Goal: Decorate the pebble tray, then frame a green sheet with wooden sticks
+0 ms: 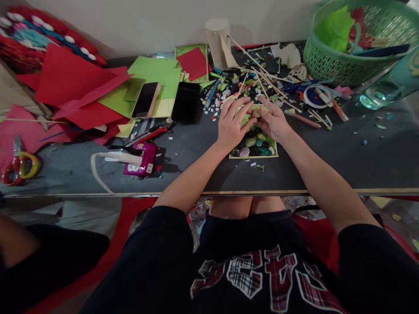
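A green square panel [274, 147] with a pale stick border lies on the dark table, its lower half covered with glossy pebbles [250, 142] in black, green, pink and cream. Over its upper left part is my left hand [233, 121], palm down, fingers spread and slightly curved. From the right, my right hand [274, 118] reaches over the panel's upper right, thumb and fingers closed around a tan pebble [255, 112]. The fingertips of both hands are close together there. Beyond them is a loose heap of pebbles and thin sticks [258, 80].
Red paper [73, 80], green paper and two phones [186, 102] lie left. Nearer are a purple power adapter [144, 159] and scissors [24, 165]. A green basket [343, 65], tape roll [317, 96] and water bottle [376, 93] stand right. Another person's arm shows lower left.
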The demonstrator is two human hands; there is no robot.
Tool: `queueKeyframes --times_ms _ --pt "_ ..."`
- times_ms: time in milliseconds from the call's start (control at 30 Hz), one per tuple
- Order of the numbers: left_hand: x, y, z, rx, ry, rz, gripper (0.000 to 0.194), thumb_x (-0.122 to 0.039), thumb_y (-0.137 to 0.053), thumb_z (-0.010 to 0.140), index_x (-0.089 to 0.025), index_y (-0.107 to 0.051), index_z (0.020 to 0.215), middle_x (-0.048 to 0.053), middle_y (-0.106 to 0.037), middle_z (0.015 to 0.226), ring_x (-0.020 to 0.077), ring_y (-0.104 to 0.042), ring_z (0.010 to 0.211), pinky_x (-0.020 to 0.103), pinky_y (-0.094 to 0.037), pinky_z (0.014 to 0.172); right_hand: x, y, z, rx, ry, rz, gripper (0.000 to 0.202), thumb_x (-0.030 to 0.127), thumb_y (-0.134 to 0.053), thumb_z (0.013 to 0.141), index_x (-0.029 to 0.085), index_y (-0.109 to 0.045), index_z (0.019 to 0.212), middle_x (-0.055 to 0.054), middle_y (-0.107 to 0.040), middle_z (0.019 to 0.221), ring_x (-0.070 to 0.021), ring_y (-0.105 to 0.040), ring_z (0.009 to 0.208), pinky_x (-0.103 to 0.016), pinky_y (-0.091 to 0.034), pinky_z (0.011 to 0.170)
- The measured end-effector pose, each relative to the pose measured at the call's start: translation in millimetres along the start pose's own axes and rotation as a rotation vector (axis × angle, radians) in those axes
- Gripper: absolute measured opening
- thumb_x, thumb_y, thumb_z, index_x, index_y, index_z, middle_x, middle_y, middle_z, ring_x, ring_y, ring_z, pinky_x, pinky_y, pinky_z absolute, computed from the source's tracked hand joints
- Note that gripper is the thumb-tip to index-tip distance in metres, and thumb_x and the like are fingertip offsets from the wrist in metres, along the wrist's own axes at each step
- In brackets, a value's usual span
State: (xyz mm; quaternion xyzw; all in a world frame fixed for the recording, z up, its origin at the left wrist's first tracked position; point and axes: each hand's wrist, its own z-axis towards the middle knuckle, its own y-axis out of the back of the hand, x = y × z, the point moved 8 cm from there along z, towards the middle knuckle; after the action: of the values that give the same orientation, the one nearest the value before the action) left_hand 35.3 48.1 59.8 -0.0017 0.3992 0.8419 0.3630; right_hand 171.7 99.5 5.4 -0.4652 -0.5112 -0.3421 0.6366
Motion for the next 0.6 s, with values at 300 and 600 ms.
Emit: queueKeyframes --times_ms 300,600 --pt "3.3 -0.3 -3.4 -0.048 -0.039 -0.009 0.039 -0.055 -0.044 0.103 -0.030 -0.067 0.122 0.011 -0.068 0.124 0.0295 -0.059 0.129 0.053 -0.046 0.115 0.6 -10.2 -2.3 0.035 0.008 0.027 0.113 0.071 -0.083 0.068 0.030 -0.034 0.161 -0.002 -0.078 0.100 -0.0217 -0.073 0.106 -0.038 -0.059 0.096" --pt "-1.8 8.5 -4.0 -0.131 -0.051 0.028 0.041 -0.055 -0.040 0.105 -0.028 -0.070 0.112 0.008 -0.067 0.099 0.0258 -0.066 0.112 0.049 -0.055 0.105 2.8 -11.5 -4.6 0.014 0.023 -0.007 0.110 0.068 -0.081 0.074 0.028 -0.030 0.162 -0.008 -0.077 0.119 -0.0267 -0.069 0.121 -0.047 -0.057 0.104"
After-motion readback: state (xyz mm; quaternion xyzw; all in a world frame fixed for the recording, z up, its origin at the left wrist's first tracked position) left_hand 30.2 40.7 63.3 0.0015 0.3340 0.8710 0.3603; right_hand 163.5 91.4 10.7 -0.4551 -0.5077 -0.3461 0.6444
